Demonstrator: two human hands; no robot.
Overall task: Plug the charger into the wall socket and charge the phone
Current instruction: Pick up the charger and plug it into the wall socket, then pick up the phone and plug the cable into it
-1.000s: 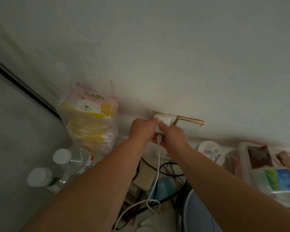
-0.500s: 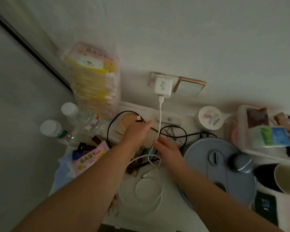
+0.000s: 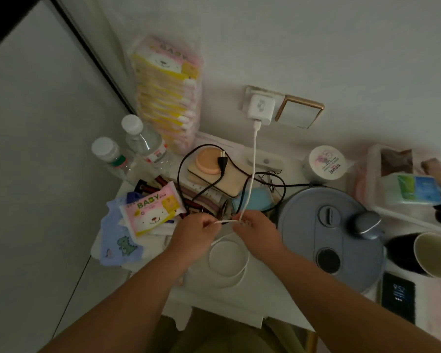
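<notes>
A white charger (image 3: pixel 260 109) sits plugged into the wall socket (image 3: pixel 250 94), beside a gold-framed switch (image 3: pixel 300 112). Its white cable (image 3: pixel 252 174) hangs straight down to my hands and coils in a loop (image 3: pixel 239 273) on the white table. My left hand (image 3: pixel 192 236) pinches the cable's short stretch from the left. My right hand (image 3: pixel 256 231) grips the same cable from the right, fingers closed on it. A dark phone (image 3: pixel 398 296) with a lit screen lies at the lower right, apart from both hands.
A grey round appliance (image 3: pixel 329 238) stands right of my hands, with a cup (image 3: pixel 434 253) beyond it. A black cord with a loose plug (image 3: pixel 222 161), baby wipes (image 3: pixel 152 212), two bottles (image 3: pixel 143 143), a tall tissue stack (image 3: pixel 167 93) and a white jar (image 3: pixel 325 163) crowd the table.
Both hands left the charger at the socket, came down to the table and took hold of the white cable. The view tilted downward, bringing the phone into sight.
</notes>
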